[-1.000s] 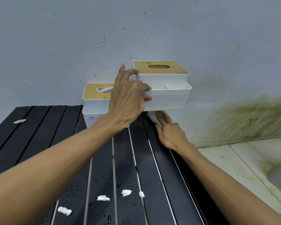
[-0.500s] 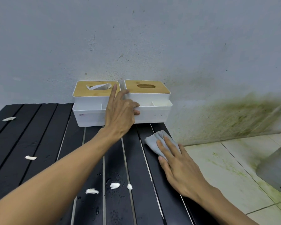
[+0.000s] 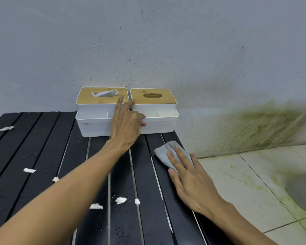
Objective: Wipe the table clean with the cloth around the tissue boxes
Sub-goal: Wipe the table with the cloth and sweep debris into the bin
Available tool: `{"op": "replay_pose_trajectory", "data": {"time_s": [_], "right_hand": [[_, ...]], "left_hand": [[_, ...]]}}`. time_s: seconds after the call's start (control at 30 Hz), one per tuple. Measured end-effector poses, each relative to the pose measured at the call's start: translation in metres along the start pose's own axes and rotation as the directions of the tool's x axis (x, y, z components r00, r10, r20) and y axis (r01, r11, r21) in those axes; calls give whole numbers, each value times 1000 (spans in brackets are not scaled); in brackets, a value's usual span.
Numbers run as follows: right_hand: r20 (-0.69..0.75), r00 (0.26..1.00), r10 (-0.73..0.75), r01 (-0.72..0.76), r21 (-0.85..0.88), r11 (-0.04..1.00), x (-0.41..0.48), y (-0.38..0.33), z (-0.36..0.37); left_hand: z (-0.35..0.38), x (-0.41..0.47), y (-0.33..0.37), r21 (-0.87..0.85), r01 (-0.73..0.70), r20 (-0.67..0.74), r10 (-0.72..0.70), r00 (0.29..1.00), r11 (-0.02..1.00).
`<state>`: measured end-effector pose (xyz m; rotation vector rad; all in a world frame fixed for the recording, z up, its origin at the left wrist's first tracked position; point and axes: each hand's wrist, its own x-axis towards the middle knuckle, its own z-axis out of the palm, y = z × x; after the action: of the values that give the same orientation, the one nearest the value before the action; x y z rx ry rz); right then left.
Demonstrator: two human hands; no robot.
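Two white tissue boxes with wooden lids stand side by side against the wall at the back of the black slatted table (image 3: 34, 147). A tissue sticks out of the left box (image 3: 94, 124); the slot of the right box (image 3: 159, 126) shows none. My left hand (image 3: 125, 124) rests against the fronts of both boxes where they meet, its fingers spread up onto the lids. My right hand (image 3: 189, 179) lies flat on a grey cloth (image 3: 164, 151) and presses it onto the table's right edge, in front of the right box.
Several white tissue scraps lie on the slats, some near the middle (image 3: 120, 200) and some on the left (image 3: 29, 170). Water drops (image 3: 118, 232) dot the front slats. Right of the table is a tiled floor (image 3: 254, 174) with green stains, and a blurred grey object (image 3: 304, 191).
The right box, lifted a second ago, now stands on the table beside the left one. My right hand drew the cloth out from under it toward me along the right edge.
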<state>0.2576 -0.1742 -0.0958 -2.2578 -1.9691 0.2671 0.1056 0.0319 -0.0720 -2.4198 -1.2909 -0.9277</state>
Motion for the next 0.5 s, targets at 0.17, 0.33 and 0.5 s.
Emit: {"op": "replay_pose_trajectory", "data": {"time_s": [0.17, 0.33, 0.5], "right_hand": [[-25, 1000, -15, 14, -33, 999, 1, -1, 2], [-17, 1000, -21, 20, -55, 998, 10, -1, 4], [4, 1000, -30, 30, -51, 998, 38, -9, 4]], "left_hand": [[-1, 3, 1, 31, 15, 18, -16, 1000, 999], [1, 5, -2, 77, -15, 77, 9, 997, 997], [-10, 1, -9, -44, -129, -32, 128, 991, 991]]}}
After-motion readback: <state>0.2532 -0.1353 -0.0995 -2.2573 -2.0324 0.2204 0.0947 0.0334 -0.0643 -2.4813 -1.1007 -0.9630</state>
